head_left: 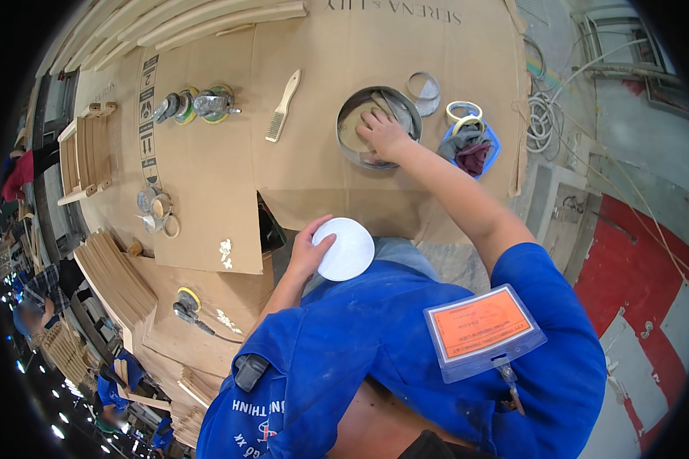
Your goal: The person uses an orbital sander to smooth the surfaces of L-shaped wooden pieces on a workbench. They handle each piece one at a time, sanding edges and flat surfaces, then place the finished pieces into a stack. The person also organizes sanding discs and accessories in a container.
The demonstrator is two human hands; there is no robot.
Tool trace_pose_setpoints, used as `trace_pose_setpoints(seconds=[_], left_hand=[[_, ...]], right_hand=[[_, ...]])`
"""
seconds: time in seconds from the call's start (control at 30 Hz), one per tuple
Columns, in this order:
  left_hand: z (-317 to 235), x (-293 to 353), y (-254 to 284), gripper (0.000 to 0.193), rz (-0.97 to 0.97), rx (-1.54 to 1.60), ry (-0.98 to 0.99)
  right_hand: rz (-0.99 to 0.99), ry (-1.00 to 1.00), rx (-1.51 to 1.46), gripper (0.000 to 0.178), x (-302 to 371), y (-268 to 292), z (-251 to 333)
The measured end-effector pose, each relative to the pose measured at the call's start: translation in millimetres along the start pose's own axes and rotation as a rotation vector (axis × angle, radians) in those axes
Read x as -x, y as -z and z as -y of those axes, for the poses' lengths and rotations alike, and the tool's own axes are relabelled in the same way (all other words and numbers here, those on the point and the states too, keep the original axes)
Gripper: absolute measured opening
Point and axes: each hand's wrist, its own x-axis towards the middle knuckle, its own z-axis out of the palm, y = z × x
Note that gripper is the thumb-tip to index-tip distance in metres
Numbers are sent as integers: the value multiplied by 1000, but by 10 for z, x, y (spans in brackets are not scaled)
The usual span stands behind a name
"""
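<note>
My left hand (309,249) holds a white round sanding disc (346,250) by its left edge, thumb on its face, just in front of my body. My right hand (383,136) reaches into a round, shallow metal tin (344,148) on the cardboard-covered table. Its fingers are bent and slightly apart, touching the tan discs inside; the fingertips are partly hidden. Grey cloth-like or disc-like material (396,107) lies in the tin beside that hand.
Right of the tin are tape rolls (465,112) and a blue basket (494,145) of rags. A wooden-handled brush (285,105), sanders (214,104) and small cans (159,205) stand leftward. Curved wooden parts (199,23) lie at the back; another sander (186,302) rests lower left.
</note>
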Motion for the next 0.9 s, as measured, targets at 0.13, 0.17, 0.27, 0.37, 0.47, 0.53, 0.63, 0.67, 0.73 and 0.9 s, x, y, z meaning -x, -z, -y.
trace_pose_setpoints(seconds=[0.13,0.17,0.27,0.37,0.47,0.53,0.63,0.67,0.73,0.9], left_hand=[[12,10,22,44,-6,8,15],[12,9,27,44,-2,17,35],[17,-15,34,44,-9,58,60],[38,-51,60,46,-46,125,71],[78,-64,85,48,-65,190,105],[85,-63,107,49,-22,182,120],[35,-50,132,52,93,132,146],[-1,-46,144,53,127,131,173],[-85,-42,135,55,169,152,208],[-264,-85,11,53,111,220,140]], right_hand=[[54,77,132,67,99,72,-42],[-1,79,106,65,112,67,-32],[-18,132,95,66,127,35,3],[-46,206,54,58,155,10,0],[-92,254,-15,51,233,-1,-60],[-143,270,-48,49,277,-7,-100],[-220,259,-93,47,304,-20,-125],[-219,230,-117,48,315,-21,-132],[-219,191,-124,48,334,-18,-142],[-176,196,-81,46,402,18,-160]])
